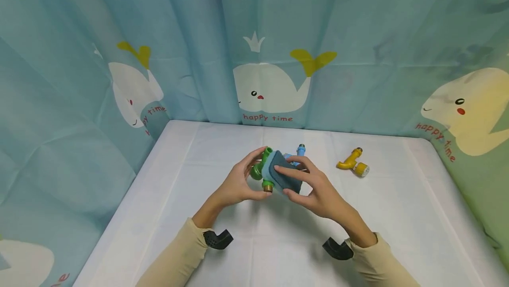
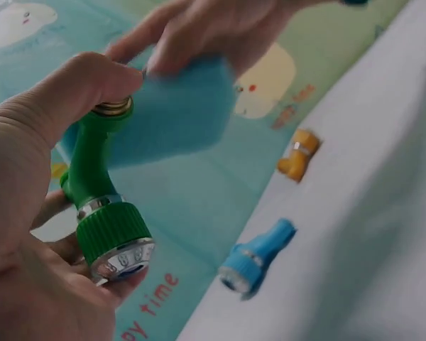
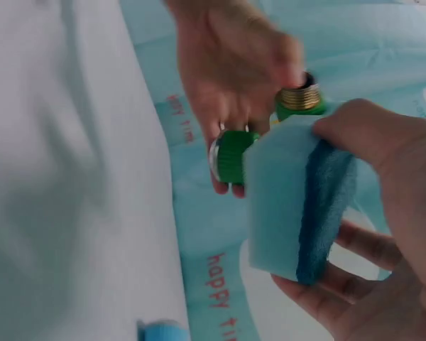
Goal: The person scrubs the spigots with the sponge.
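Note:
My left hand (image 1: 236,182) grips a green faucet (image 1: 256,171) by its ends, with the thumb on the brass threaded end in the left wrist view. A ribbed green knob with a silver cap (image 2: 121,245) sticks out from the faucet's body. From the right, my right hand (image 1: 321,190) holds a sponge (image 3: 275,195) between thumb and fingers. It is light blue foam with a dark blue scouring layer (image 1: 284,174). The foam side faces the faucet and overlaps its body in the head view. Both things are held up above the white table.
Behind the hands, a light blue faucet (image 2: 252,257) lies on the white table (image 1: 222,256). Farther right on it lies a yellow faucet (image 1: 351,162). A curtain printed with whales (image 1: 274,88) hangs along the back and sides. Each wrist wears a black mount (image 1: 218,239).

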`<state>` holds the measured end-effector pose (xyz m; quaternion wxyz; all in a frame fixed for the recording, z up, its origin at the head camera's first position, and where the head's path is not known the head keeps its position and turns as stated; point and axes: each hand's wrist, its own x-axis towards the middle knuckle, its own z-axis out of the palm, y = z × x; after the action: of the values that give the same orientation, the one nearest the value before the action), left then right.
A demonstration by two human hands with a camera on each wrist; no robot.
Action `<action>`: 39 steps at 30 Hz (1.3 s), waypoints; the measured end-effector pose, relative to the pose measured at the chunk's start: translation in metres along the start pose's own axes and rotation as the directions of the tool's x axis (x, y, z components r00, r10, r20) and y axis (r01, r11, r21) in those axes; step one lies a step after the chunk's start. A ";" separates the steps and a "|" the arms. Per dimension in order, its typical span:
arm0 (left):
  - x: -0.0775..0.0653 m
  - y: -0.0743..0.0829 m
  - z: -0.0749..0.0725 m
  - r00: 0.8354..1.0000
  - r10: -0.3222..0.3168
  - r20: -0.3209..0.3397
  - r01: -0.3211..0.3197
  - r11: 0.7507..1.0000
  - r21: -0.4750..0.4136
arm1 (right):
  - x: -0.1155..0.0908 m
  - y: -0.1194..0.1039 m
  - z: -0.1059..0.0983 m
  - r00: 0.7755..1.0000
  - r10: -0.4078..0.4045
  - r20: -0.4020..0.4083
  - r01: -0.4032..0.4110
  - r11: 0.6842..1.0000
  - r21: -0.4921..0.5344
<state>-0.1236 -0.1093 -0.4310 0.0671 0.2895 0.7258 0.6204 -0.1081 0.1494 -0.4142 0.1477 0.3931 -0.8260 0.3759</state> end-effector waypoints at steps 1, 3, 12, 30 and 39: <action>0.001 0.000 -0.001 1.000 -0.002 -0.003 0.002 1.000 0.031 | -0.001 -0.001 -0.002 1.000 0.008 0.021 -0.009 0.999 0.034; 0.002 0.000 -0.001 1.000 -0.003 0.006 0.002 0.997 0.077 | -0.002 -0.002 -0.006 0.998 0.013 0.055 -0.017 0.997 0.070; 0.005 -0.002 -0.004 0.999 0.013 0.046 -0.019 0.988 0.150 | -0.007 -0.005 -0.008 0.996 -0.036 0.087 0.038 0.999 -0.022; 0.002 0.000 -0.002 0.983 0.001 0.185 -0.021 0.994 0.109 | -0.004 0.019 -0.004 0.991 0.064 -0.115 -0.065 0.998 -0.003; 0.004 -0.008 0.002 0.994 -0.059 0.089 0.064 0.996 -0.054 | -0.007 0.017 0.000 0.984 0.113 -0.137 -0.122 0.991 -0.060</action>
<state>-0.1284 -0.1057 -0.4379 0.1260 0.2916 0.7128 0.6254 -0.1169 0.1605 -0.4266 0.1934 0.3124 -0.8483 0.3812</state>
